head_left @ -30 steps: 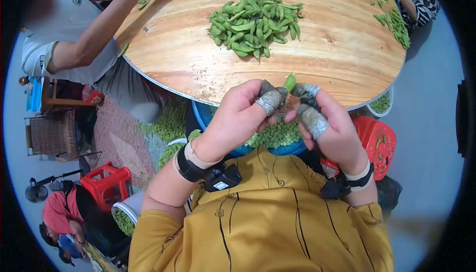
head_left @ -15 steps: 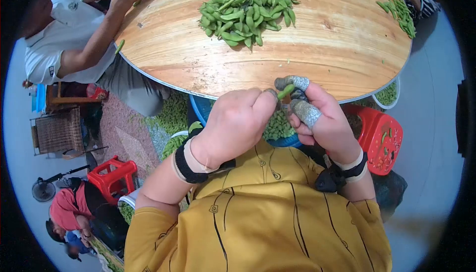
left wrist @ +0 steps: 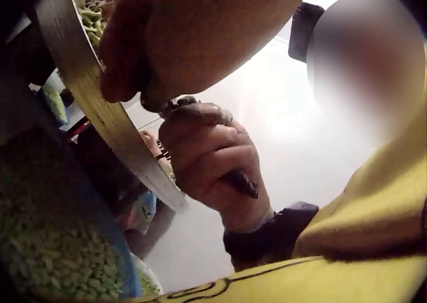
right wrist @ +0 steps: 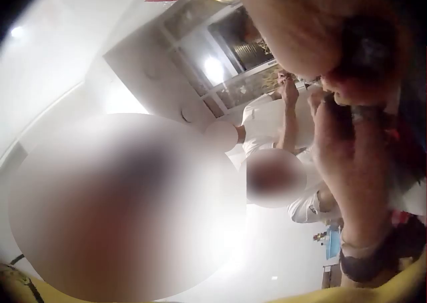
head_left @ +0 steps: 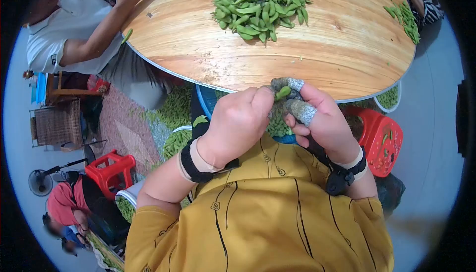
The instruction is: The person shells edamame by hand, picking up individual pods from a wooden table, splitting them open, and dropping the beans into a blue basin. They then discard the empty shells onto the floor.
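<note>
pod point(head_left: 283, 92), green only from the head view

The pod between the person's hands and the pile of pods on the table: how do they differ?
The pod is single, pinched by the left hand and the right hand; the pile is many pods, untouched. The pod is off the table; the pile lies on it. Both are green.

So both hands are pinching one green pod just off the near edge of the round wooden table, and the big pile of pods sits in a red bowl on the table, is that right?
Not quite. The pile of pods lies loose on the bare round wooden table, in no bowl, as the head view shows. The rest holds: the left hand and right hand pinch one green pod just off the table's near edge.
</note>
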`<action>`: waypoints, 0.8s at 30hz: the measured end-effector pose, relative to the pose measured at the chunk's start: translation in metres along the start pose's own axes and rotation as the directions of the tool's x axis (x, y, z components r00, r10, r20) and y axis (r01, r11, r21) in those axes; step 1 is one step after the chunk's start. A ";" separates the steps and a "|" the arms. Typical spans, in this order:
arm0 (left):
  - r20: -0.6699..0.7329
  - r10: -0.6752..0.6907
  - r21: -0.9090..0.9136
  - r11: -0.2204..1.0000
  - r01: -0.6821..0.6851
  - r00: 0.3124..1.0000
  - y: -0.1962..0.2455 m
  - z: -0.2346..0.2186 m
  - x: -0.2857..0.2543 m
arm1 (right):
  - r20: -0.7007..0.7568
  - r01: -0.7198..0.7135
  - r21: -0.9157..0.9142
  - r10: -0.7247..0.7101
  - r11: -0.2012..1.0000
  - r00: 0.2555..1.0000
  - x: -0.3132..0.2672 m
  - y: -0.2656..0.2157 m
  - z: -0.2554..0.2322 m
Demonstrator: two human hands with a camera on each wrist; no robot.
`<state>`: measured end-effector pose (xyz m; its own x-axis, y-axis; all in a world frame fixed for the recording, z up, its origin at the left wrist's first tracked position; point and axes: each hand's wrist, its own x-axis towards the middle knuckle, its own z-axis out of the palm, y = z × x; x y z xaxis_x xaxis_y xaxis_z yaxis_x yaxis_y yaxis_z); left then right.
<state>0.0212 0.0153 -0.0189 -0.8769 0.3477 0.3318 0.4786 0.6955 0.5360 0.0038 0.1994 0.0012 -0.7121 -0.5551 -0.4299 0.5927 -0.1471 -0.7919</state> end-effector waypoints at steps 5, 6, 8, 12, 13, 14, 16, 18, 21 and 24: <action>-0.070 0.055 -0.101 0.993 -0.062 0.996 -0.006 0.004 -0.004 | -0.024 -0.002 0.073 0.004 0.997 1.000 0.000 0.001 0.003; -0.071 0.054 -0.102 0.993 -0.061 0.996 -0.004 -0.001 -0.002 | -0.024 -0.003 0.071 0.005 0.997 1.000 -0.001 0.002 0.003; 0.621 -0.405 -0.687 0.132 0.715 0.672 0.004 -0.015 0.004 | -0.047 -0.015 0.033 0.017 0.999 0.999 -0.005 0.005 0.003; 0.577 -0.318 -0.694 0.294 0.657 0.752 -0.003 -0.012 -0.007 | -0.076 -0.012 -0.119 0.003 0.993 0.997 -0.010 0.006 0.000; 0.579 -0.315 -0.694 0.294 0.657 0.752 0.000 -0.013 -0.006 | -0.154 0.129 -0.303 -0.182 0.944 0.971 -0.008 0.010 -0.001; 0.562 -0.334 -0.646 0.393 0.654 0.756 0.003 -0.014 -0.005 | -0.192 0.240 -0.487 -0.370 0.840 0.909 -0.007 0.012 -0.002; 0.544 -0.350 -0.590 0.487 0.644 0.763 0.004 -0.012 -0.005 | -0.056 0.325 -0.740 -0.535 0.588 0.843 -0.003 0.010 -0.004; 0.392 -0.181 -0.468 0.805 0.364 0.902 0.002 -0.008 -0.007 | 0.176 0.369 -0.912 -0.643 0.178 0.746 0.001 0.010 -0.002; 0.477 0.022 -0.517 0.815 0.260 0.879 -0.002 -0.016 -0.011 | 0.248 0.378 -0.877 -0.392 0.298 0.886 0.000 0.009 -0.013; 0.729 0.059 -0.595 0.548 0.588 0.682 -0.001 -0.035 -0.010 | 0.289 0.409 -0.715 -0.293 0.567 0.911 -0.007 0.002 -0.010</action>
<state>0.0307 -0.0113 0.0043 -0.6023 0.7366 -0.3077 -0.2273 0.2113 0.9506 0.0061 0.2108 -0.0016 -0.7140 -0.6993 -0.0343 -0.2247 0.2752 -0.9348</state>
